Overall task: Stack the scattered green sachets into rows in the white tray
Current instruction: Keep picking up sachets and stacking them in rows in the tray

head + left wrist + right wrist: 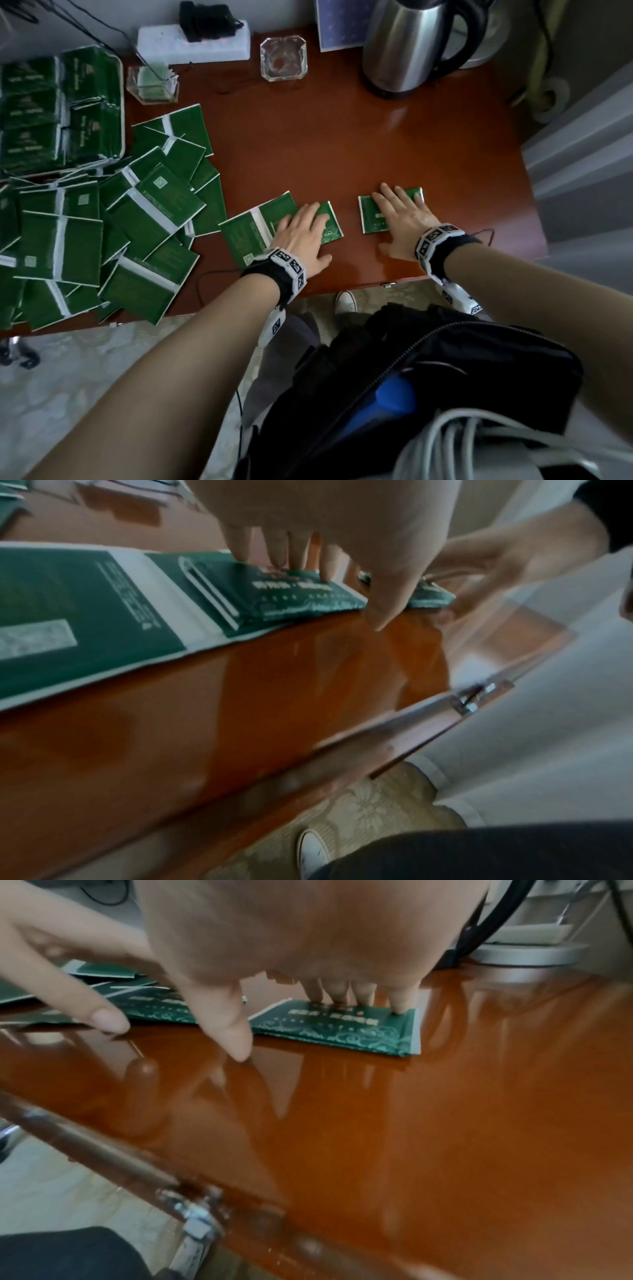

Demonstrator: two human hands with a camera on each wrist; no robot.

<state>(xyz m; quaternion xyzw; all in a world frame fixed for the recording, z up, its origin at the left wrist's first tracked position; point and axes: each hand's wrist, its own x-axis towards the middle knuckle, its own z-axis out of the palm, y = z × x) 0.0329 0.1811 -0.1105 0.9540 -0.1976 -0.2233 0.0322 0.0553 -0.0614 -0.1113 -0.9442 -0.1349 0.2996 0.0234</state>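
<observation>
On a glossy brown table (342, 144), a heap of green sachets (102, 222) lies below the part-filled white tray (120, 102) while the left hand (301, 236) and right hand (399, 222) each press flat, straight fingers on one sachet.

A glossy reddish-brown wooden table (394, 144) stands against a pale wall (281, 13). Below its near edge lies a beige patterned carpet (383, 810). Soft daylight reflects off the tabletop.
</observation>
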